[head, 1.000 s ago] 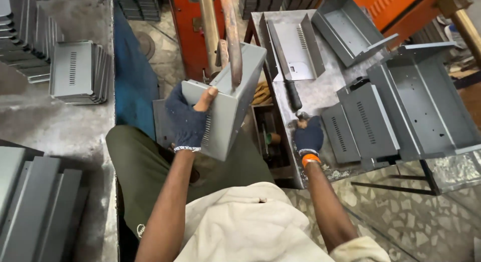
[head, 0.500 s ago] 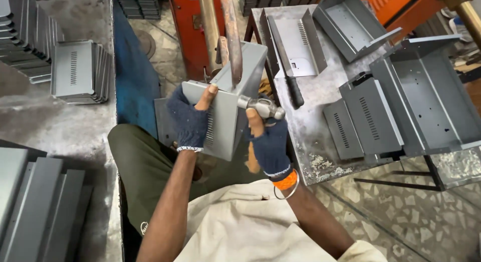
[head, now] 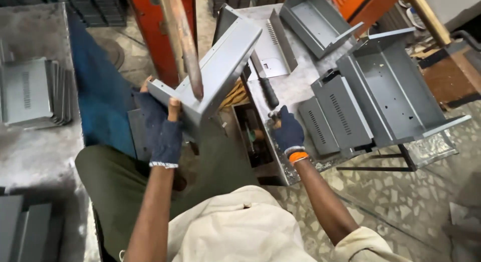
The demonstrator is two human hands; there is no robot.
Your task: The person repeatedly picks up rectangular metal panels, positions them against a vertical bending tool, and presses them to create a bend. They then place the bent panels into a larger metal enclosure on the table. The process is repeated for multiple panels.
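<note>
In the head view, the left hand (head: pixel 164 137), in a dark blue glove with bare fingertips, is closed around the lower edge of a grey bent sheet-metal casing (head: pixel 215 74); the thumb lies over the casing's short folded flange and the casing rises tilted up and away from the hand, over the person's olive-green trousers (head: pixel 110 187); a worn wooden pole (head: pixel 183 41) crosses in front of the casing, and whether it touches the metal cannot be told. The right hand (head: pixel 288 132), also in a dark blue glove with an orange cuff, rests on the near edge of the metal worktable (head: pixel 300 94) to the right of the casing; its fingers are curled narrow over something small and pale at the table edge, too hidden to name; a black-handled tool (head: pixel 267 89) lies on the table just beyond that hand, between the casing and the other parts. Further right of the casing on the table stand a large open grey chassis (head: pixel 396 91) and two slotted grey panels (head: pixel 333 116) leaning against it; a flat grey tray (head: pixel 313 19) lies at the table's far end. Well to the left of the casing, a stack of grey slotted covers (head: pixel 32 91) sits on another surface; an orange-red machine frame (head: pixel 150 21) stands behind the casing.
</note>
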